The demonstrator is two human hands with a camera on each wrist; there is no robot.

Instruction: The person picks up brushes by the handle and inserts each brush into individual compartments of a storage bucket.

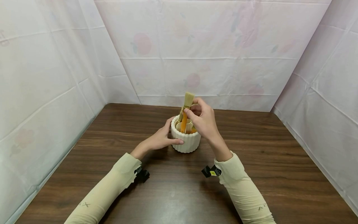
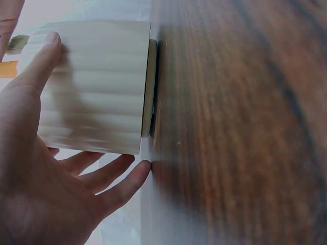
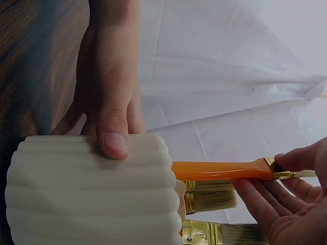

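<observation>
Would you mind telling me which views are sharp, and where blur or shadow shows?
Head view: evenly lit and sharp, soft shadows under both arms on the table. Left wrist view: the ribbed pot is slightly soft, the left hand shading it. Right wrist view: the orange-handled brush is crisp.

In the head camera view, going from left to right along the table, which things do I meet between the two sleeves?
Left sleeve → left hand, holding the pot's side → ribbed white pot → right hand, pinching the orange-handled brush above the pot → right sleeve.
</observation>
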